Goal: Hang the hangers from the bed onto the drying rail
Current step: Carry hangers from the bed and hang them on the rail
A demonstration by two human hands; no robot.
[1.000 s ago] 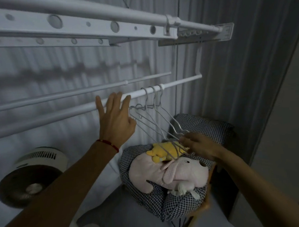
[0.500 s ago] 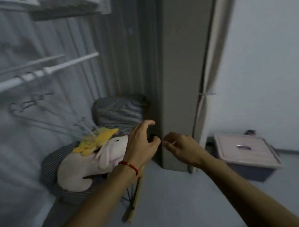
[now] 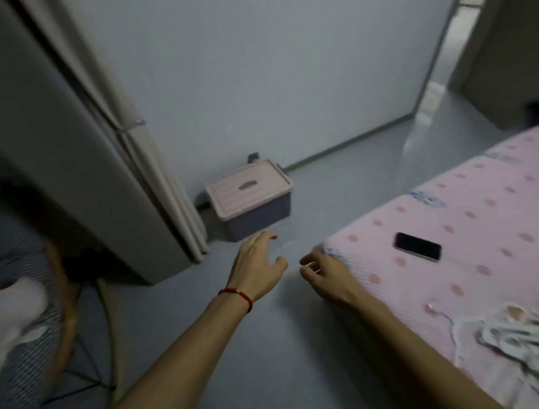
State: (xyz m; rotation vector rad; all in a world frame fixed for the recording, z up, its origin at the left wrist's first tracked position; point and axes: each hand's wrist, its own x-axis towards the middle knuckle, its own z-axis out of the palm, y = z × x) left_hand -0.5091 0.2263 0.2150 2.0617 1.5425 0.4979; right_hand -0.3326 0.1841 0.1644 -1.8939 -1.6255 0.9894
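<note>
I am turned away from the drying rail, which is out of view. The bed [image 3: 466,214], with a pink dotted cover, fills the right side. At its lower right edge lies a blurred pale pile [image 3: 521,335], with a thin white hanger hook [image 3: 435,310] sticking out toward me. My left hand [image 3: 258,266], a red string at its wrist, hovers over the floor with loosely curled fingers and holds nothing. My right hand [image 3: 325,274] is beside the bed's near corner, fingers loosely bent and empty.
A dark phone [image 3: 418,246] lies on the bed. A storage box with a pink lid [image 3: 249,188] stands on the floor by the wall. A grey panel and tied curtain [image 3: 156,178] stand at left, a chair with a checked cushion [image 3: 18,354] at far left.
My view has swung right from the rail with its three hung hangers to the floor and bed. Both hands came down from the rail and hangers and are empty.
</note>
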